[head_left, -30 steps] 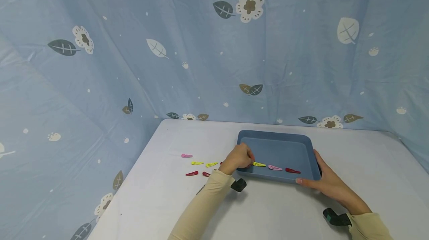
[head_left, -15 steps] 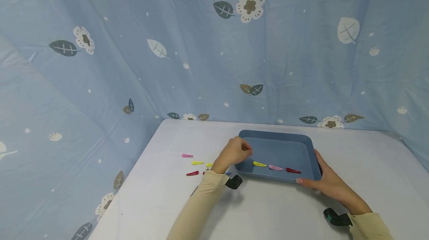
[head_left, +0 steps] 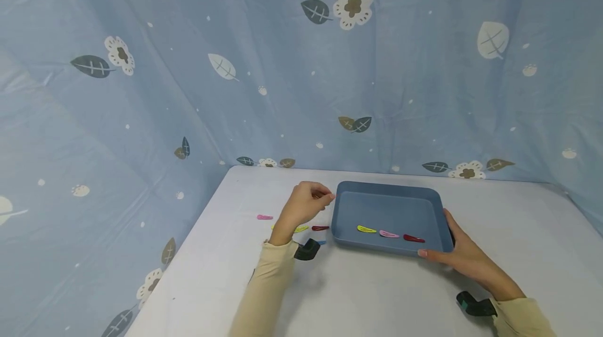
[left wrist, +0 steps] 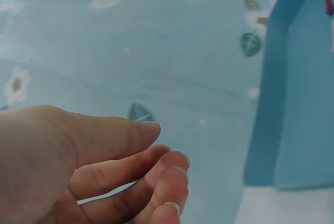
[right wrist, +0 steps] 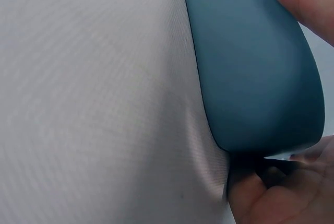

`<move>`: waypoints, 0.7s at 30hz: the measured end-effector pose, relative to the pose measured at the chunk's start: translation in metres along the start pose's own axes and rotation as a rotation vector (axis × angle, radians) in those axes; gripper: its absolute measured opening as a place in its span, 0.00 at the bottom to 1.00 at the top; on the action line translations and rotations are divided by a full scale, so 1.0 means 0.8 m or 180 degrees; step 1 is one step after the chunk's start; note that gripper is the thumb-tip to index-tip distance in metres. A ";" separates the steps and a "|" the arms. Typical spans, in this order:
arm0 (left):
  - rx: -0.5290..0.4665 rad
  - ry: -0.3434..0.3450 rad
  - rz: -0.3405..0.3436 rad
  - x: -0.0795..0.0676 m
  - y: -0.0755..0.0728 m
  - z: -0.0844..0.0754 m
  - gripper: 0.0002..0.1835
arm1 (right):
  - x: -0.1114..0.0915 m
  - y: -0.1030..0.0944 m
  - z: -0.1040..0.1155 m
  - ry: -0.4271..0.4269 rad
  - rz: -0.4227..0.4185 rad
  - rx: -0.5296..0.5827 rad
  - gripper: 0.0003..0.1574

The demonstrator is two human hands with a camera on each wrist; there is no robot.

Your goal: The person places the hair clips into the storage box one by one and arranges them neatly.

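Observation:
In the head view a blue tray [head_left: 386, 206] lies on the white table, with a yellow hair clip [head_left: 366, 229], a pink hair clip [head_left: 389, 234] and a dark red hair clip [head_left: 414, 238] in a row along its near side. My right hand [head_left: 464, 256] grips the tray's near right corner, thumb on the rim and fingers along the side. Left of the tray, my left hand [head_left: 306, 203] hovers over the table with fingers loosely curled. The left wrist view shows nothing between the thumb [left wrist: 141, 132] and fingers of that hand.
Loose clips lie on the table left of the tray: a pink clip [head_left: 265, 217], a yellow clip [head_left: 301, 229], a red clip [head_left: 320, 228] and a blue clip [head_left: 322, 243]. My left forearm hides part of that area. A patterned blue curtain [head_left: 282, 65] stands behind the table.
My left hand has risen from beside the yellow clip in the tray and moved left, out over the table. The right hand keeps its grip on the tray.

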State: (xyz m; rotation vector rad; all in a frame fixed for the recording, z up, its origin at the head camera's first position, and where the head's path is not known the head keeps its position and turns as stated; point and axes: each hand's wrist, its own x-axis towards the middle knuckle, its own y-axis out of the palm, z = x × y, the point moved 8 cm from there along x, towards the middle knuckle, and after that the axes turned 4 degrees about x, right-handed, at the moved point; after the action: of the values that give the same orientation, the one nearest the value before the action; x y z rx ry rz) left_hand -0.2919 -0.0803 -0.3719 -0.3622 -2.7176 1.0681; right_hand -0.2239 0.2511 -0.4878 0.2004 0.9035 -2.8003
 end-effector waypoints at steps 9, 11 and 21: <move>-0.0073 0.0040 -0.0432 -0.024 -0.053 0.011 0.09 | 0.000 0.001 0.000 0.0017 0.0037 0.0048 0.78; -0.0092 0.0034 -0.0493 -0.028 -0.061 0.016 0.10 | -0.001 0.002 -0.001 0.0038 0.0040 0.0039 0.78; -0.0453 -0.0245 -0.0878 -0.044 -0.117 0.062 0.12 | 0.001 0.000 -0.002 0.0047 0.0019 -0.0004 0.78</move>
State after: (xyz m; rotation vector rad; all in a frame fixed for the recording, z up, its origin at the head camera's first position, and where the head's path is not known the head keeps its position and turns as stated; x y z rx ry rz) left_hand -0.2860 -0.1886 -0.3466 0.0358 -2.8123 0.8333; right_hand -0.2246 0.2517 -0.4892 0.2233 0.9064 -2.7964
